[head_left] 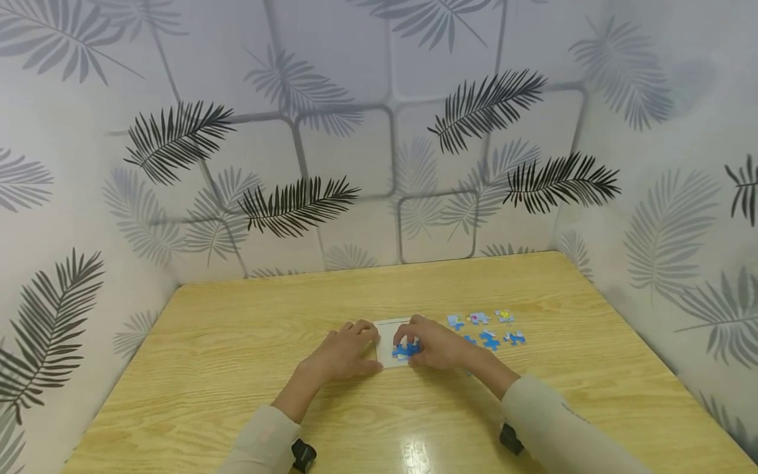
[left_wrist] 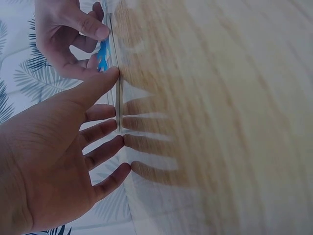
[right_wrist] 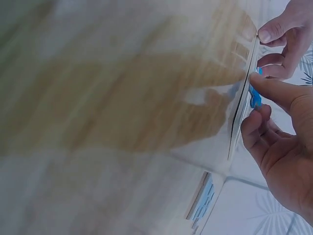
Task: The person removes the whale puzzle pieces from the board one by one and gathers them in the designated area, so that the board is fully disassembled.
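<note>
A flat white puzzle board point(head_left: 386, 332) lies on the table between the two hands. My left hand point(head_left: 346, 352) rests at its left edge, thumb by the near corner. In the left wrist view the fingers of my left hand point(left_wrist: 58, 142) are spread and fairly straight, tips against the board's edge and tabletop. Above the board, my right hand point(head_left: 437, 342) pinches a blue jigsaw piece point(head_left: 405, 350) between thumb and fingers. The right wrist view shows that blue piece point(right_wrist: 255, 95) low against the board; whether several pieces are joined there, I cannot tell.
Several loose jigsaw pieces lie right of the board, among them a blue piece point(head_left: 489, 340) and one with a yellow flower point(head_left: 505, 316). Some are partly hidden by the right forearm. The wooden table point(head_left: 237, 342) meets a leaf-patterned wall point(head_left: 355, 151) at the back.
</note>
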The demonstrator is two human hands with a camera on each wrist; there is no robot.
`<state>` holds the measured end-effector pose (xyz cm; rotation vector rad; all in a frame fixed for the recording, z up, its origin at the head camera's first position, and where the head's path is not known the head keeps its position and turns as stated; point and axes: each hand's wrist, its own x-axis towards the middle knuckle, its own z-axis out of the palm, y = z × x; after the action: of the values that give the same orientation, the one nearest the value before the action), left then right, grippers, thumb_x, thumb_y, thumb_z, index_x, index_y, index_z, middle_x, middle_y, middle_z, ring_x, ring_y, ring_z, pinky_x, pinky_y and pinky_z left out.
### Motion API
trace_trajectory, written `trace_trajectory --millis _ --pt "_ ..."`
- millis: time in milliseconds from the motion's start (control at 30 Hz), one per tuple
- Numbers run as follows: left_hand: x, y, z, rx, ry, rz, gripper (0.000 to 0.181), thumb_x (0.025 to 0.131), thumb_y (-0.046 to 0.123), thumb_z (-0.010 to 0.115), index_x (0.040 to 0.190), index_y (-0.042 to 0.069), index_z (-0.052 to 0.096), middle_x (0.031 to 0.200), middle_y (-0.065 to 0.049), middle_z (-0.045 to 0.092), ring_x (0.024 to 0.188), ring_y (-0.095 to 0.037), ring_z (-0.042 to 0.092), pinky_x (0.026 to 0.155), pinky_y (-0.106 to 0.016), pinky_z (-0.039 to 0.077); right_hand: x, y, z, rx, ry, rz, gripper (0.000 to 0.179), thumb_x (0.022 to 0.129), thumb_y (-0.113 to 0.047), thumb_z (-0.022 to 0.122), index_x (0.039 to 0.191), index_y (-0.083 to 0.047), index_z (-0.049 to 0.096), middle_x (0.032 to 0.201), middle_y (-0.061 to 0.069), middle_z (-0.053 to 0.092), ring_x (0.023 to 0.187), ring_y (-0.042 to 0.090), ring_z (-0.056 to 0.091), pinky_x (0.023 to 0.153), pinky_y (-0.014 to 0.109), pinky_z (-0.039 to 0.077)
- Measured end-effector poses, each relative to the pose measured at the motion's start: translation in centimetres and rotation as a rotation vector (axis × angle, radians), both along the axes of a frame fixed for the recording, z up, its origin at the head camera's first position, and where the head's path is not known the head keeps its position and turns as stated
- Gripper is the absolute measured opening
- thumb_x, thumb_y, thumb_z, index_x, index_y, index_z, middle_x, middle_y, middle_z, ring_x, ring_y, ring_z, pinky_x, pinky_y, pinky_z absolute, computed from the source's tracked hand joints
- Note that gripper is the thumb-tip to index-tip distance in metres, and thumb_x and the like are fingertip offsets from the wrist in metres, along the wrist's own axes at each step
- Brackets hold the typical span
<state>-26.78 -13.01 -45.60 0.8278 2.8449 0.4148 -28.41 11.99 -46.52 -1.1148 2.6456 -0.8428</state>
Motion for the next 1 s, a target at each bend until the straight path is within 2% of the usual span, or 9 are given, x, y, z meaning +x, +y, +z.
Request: trace_trajectory --millis 267,400,533,633,1000 --pt "0.0 0.0 0.0 0.004 -0.001 -0.001 0.047 0.097 0.042 0.074 0.133 0.014 0.061 0.152 -0.009 0.050 0.138 -0.036 0.048 0.107 -0.064 0.041 -0.1 0.2 0.4 0.041 0.048 0.012 0.031 0.089 -0.007 0.081 0.119 -0.007 0.075 0.105 0.007 0.061 0.096 0.021 0.059 0.081 0.032 0.051" --pt "0.1 0.1 0.1 0.008 0.000 -0.007 0.044 0.097 0.041 0.073 0.130 0.014 0.062 0.151 -0.010 0.050 0.137 -0.036 0.048 0.106 -0.063 0.042 -0.4 1.0 0.7 0.005 0.037 -0.025 0.031 0.090 -0.007 0.079 0.121 -0.009 0.075 0.107 0.005 0.061 0.085 0.016 0.056 0.074 0.029 0.050" --pt "0.1 0.1 0.3 0.013 0.003 -0.004 0.042 0.097 0.040 0.074 0.128 0.014 0.062 0.151 -0.009 0.050 0.136 -0.036 0.048 0.106 -0.063 0.042 -0.6 2.6 1.2 -0.091 0.016 -0.043 0.030 0.092 -0.005 0.076 0.122 -0.009 0.075 0.109 0.007 0.062 0.069 0.012 0.049 0.063 0.027 0.047" --pt "0.1 0.1 0.3 0.020 0.000 0.002 0.042 0.097 0.040 0.074 0.128 0.014 0.062 0.150 -0.009 0.050 0.136 -0.036 0.048 0.107 -0.064 0.041 -0.6 4.1 1.6 -0.138 0.016 -0.056 0.029 0.092 -0.004 0.077 0.120 -0.010 0.075 0.111 0.007 0.063 0.064 0.011 0.046 0.060 0.027 0.046" --pt "0.2 -0.1 0.0 0.041 -0.004 -0.002 0.042 0.097 0.038 0.075 0.128 0.014 0.062 0.150 -0.010 0.050 0.138 -0.037 0.047 0.108 -0.064 0.039 0.2 10.1 1.4 -0.158 0.029 -0.113 0.032 0.089 -0.003 0.081 0.118 -0.016 0.077 0.113 0.002 0.066 0.069 0.011 0.049 0.062 0.026 0.045"
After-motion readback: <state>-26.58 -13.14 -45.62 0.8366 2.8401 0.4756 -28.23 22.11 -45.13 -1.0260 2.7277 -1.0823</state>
